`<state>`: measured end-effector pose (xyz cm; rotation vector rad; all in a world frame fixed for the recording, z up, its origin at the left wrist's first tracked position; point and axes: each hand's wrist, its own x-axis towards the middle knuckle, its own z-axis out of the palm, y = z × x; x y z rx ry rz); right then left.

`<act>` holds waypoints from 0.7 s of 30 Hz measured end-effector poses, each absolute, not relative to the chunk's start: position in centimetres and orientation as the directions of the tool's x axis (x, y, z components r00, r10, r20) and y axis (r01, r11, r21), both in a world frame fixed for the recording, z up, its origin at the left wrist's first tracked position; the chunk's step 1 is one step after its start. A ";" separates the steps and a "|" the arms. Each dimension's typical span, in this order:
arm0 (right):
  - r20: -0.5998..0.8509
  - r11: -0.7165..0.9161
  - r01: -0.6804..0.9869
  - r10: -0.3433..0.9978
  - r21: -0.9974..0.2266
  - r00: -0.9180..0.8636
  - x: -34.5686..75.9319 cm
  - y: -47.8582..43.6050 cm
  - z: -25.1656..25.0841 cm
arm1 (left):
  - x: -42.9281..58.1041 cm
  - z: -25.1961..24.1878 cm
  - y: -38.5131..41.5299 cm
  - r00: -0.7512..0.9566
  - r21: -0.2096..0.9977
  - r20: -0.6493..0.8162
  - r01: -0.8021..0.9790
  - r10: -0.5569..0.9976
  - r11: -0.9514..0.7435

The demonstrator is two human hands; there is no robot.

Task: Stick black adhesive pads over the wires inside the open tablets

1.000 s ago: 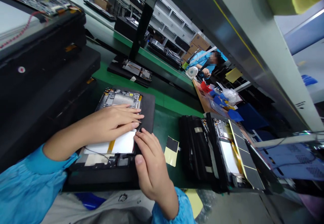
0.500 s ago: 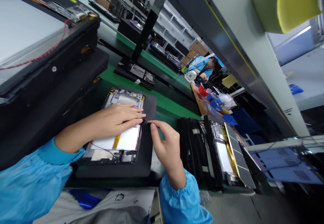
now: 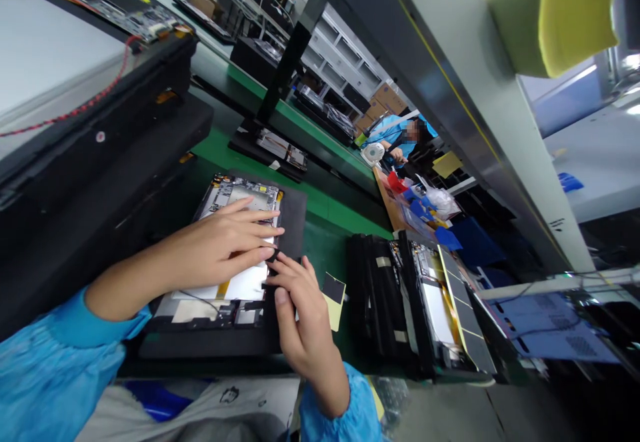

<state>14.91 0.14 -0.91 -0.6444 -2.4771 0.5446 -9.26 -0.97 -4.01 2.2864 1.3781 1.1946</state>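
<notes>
"Head view: what is shown?"

"Left hand (image 3: pixel 215 249), fingers flat and slightly spread, resting on the white battery pack (image 3: pixel 240 285) of an opened tablet (image 3: pixel 240 197), which lies on a black mat (image 3: pixel 294 229)."

"Right hand (image 3: pixel 305 322)?"

"Fingertips (image 3: pixel 280 267) bunched narrowly at the tablet's edge; any grip cannot be told. Step in hand: work along that edge, which calls for a steady left hand."

No legible text, the black markings (image 3: pixel 557 224) on the metal upright (image 3: pixel 480 129) too small.
</notes>
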 end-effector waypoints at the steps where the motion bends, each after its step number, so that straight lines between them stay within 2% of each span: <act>1: 0.374 0.802 0.330 0.542 -0.497 -0.753 15.0 0.1 -1.0 | -9.2 -4.1 -0.9 0.243 0.541 0.512 0.654 0.824 -0.529; 5: 0.419 0.777 0.348 0.592 -0.524 -0.689 15.2 -0.4 -1.7 | -9.2 -4.2 -0.6 0.264 0.497 0.477 0.705 0.838 -0.506; 8: 0.440 0.775 0.390 0.613 -0.498 -0.656 15.1 -0.8 -1.9 | -9.2 -4.1 -0.6 0.244 0.501 0.473 0.716 0.846 -0.487; 16: 0.409 0.834 0.376 0.532 -0.403 -0.741 14.7 -0.7 -1.3 | -9.3 -4.2 -0.3 0.243 0.526 0.454 0.704 0.857 -0.478; 21: 0.406 0.841 0.354 0.515 -0.409 -0.755 14.5 -0.4 -1.2 | -9.5 -4.3 -0.1 0.284 0.519 0.466 0.680 0.838 -0.519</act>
